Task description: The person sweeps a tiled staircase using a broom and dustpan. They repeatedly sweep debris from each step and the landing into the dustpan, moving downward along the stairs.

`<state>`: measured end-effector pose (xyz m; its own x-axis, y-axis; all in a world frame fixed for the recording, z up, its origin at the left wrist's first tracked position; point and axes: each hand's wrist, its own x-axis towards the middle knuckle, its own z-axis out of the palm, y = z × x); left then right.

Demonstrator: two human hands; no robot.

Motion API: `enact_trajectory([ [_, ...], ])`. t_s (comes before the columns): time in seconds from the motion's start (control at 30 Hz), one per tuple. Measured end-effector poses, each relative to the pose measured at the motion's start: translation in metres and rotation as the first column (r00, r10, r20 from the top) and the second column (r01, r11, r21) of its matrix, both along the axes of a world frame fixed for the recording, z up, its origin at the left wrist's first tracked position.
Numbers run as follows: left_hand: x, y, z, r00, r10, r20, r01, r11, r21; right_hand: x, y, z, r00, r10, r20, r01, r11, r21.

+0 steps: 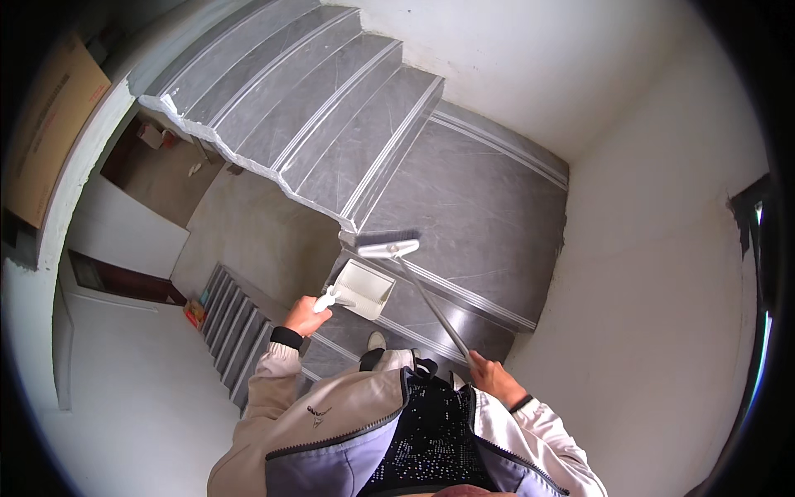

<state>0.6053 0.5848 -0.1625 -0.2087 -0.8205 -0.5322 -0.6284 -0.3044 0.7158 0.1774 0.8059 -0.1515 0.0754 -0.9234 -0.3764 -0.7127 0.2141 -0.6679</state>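
My left hand [305,318] grips the white handle of a cream dustpan [366,287]. The pan sits over the grey tiled step just below the landing, and I make out no debris inside it. In my right hand [497,379] is the grey pole of a broom [435,307]. The broom's white head [390,248] lies at the left front corner of the landing [478,205], close above the dustpan. Its dark bristles point away from me and look slightly blurred.
Grey tiled stairs [310,118] with white-striped nosings climb to the upper left. Their rough left edge drops to a lower floor [254,230]. Another flight [233,329] descends at left. White walls [646,248] border the landing. A cardboard box [56,130] stands at far left.
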Motion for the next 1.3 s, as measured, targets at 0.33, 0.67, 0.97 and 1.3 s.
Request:
enact_trajectory([
  [0.33,-0.019,0.033,-0.004,0.993,-0.114,0.036,0.117,0.991,-0.07,-0.042,0.058,0.143,0.848,-0.488,0.206,0.33,0.791,0.515],
  [0.67,-0.044,0.047,-0.016,0.982,-0.189,-0.004,0.185,0.967,-0.174,-0.067,-0.05,-0.008,0.848,-0.494,0.191,0.46,0.866,0.196],
  [0.97,-0.061,0.047,-0.016,0.982,-0.184,-0.036,0.178,0.976,-0.125,-0.032,0.046,0.029,0.964,-0.265,0.026,0.247,0.926,0.287],
  [1.3,-0.078,0.042,-0.001,0.975,-0.22,0.001,0.22,0.972,-0.083,-0.043,0.101,0.151,0.65,-0.708,0.274,0.461,0.655,0.599],
])
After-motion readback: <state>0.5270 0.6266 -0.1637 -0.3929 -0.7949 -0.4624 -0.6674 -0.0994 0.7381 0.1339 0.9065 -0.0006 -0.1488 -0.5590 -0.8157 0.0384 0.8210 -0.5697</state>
